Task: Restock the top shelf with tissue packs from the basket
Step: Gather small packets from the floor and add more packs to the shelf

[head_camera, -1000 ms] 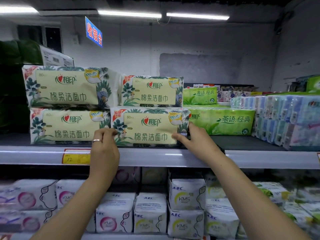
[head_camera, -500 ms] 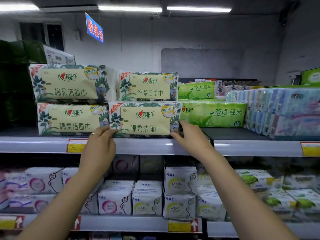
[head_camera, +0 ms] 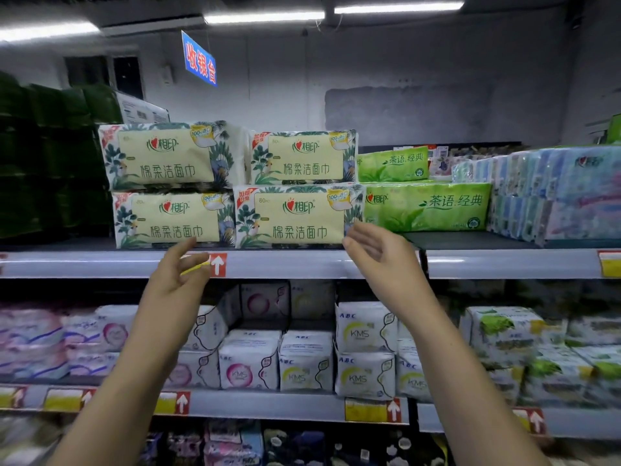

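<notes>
Several cream tissue packs with leaf print stand in two stacks on the top shelf [head_camera: 302, 264]. The lower right pack [head_camera: 297, 216] sits at the shelf's front edge, with another pack [head_camera: 302, 158] on top. To their left, two more packs [head_camera: 168, 186] are stacked. My left hand [head_camera: 179, 274] hovers just below the shelf edge, fingers apart, holding nothing. My right hand [head_camera: 378, 257] is open by the lower right pack's right corner, apart from it. No basket is in view.
Green tissue packs [head_camera: 426, 208] and blue multipacks [head_camera: 554, 193] fill the top shelf to the right. Dark green packs [head_camera: 40, 163] stand at the far left. Lower shelves hold pad packs [head_camera: 302, 361]. A blue sign [head_camera: 199, 60] hangs overhead.
Both hands let go of the lower right pack and drew back from the shelf, fingers spreading. The pack stays at the shelf front. The view has tilted down.
</notes>
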